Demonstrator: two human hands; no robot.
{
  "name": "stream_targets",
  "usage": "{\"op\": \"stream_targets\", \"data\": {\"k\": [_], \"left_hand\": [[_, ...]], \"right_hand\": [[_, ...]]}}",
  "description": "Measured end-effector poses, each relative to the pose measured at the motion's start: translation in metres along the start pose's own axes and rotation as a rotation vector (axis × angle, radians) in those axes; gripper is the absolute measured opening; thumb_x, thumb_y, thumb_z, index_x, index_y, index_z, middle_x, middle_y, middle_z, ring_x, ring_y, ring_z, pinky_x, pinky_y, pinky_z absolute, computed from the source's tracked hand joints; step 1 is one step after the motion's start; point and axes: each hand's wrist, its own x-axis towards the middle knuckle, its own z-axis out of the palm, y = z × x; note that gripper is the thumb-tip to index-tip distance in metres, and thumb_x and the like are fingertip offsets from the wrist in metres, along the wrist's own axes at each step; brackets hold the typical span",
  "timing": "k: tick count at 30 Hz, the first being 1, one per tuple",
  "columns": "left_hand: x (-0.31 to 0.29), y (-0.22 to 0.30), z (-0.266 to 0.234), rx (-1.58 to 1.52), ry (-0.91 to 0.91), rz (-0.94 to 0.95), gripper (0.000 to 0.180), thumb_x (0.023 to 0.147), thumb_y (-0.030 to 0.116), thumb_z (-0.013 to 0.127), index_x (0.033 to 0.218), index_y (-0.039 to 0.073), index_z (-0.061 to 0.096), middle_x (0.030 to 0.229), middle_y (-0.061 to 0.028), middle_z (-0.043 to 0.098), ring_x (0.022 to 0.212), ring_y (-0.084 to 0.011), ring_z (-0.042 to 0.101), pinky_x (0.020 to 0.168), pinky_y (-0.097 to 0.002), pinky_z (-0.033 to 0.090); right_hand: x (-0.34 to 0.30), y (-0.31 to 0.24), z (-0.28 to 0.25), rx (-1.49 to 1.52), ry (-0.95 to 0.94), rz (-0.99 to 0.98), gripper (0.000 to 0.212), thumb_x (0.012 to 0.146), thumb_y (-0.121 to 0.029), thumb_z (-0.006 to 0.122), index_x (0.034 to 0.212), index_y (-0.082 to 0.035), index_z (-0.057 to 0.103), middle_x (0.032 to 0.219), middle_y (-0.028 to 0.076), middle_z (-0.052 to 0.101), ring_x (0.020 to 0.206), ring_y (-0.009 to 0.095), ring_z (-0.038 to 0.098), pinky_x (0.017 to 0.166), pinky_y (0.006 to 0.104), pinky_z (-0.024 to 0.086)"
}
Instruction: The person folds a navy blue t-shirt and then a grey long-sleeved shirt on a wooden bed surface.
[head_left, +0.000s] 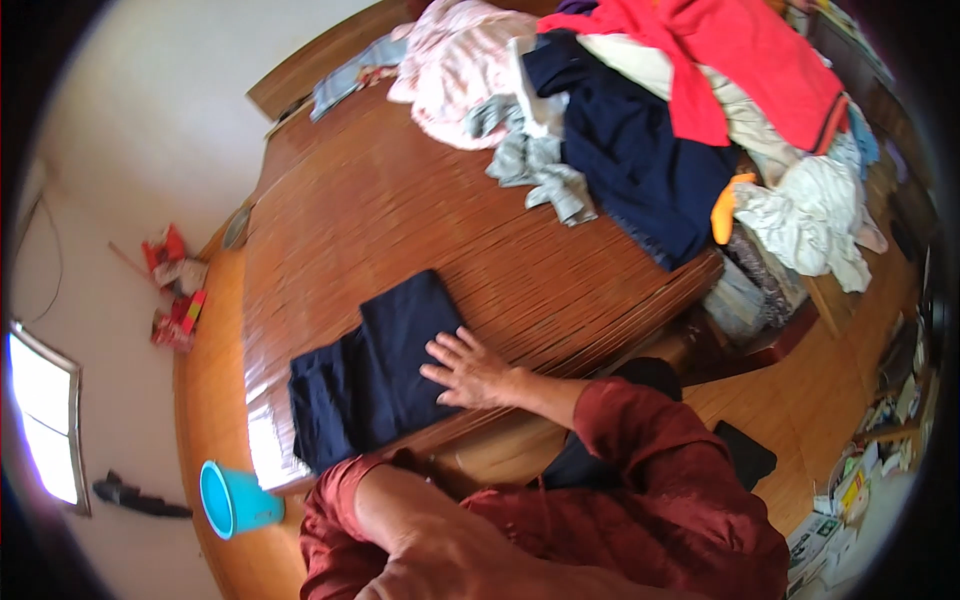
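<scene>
In the head view, the folded dark navy cloth lies at the near left of the slatted brown mat, beside the near edge, with bare mat on its far side and between it and the clothes pile at far right. The right hand, palm down, fingers spread wide and holding nothing, overlaps the cloth's right edge; the left hand is cut off at the near side, and its state cannot be determined.
</scene>
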Motion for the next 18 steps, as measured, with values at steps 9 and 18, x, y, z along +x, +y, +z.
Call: {"op": "stream_targets", "data": {"k": [9,18], "left_hand": [[-0.003,0.011,0.026,-0.174,0.292,-0.037,0.09,0.092,0.067,0.049,0.145,-0.005,0.043,0.137,-0.0263,0.055,0.131,-0.0342,0.052,0.112,-0.0439,0.039],[0.003,-0.02,0.054,-0.703,0.57,0.058,0.089,0.093,0.064,0.047,0.142,-0.011,0.043,0.137,-0.0244,0.056,0.131,-0.0343,0.052,0.112,-0.044,0.038]], "right_hand": [[0.001,-0.002,0.006,0.041,0.05,-0.016,0.062,0.093,-0.05,0.058,0.143,-0.016,0.051,0.153,0.019,0.037,0.145,0.036,0.027,0.119,0.0567,0.017],[-0.007,-0.004,0.004,-0.019,0.086,-0.022,0.062,0.091,-0.052,0.06,0.141,-0.015,0.053,0.152,0.019,0.04,0.143,0.038,0.032,0.117,0.0586,0.021]]}}
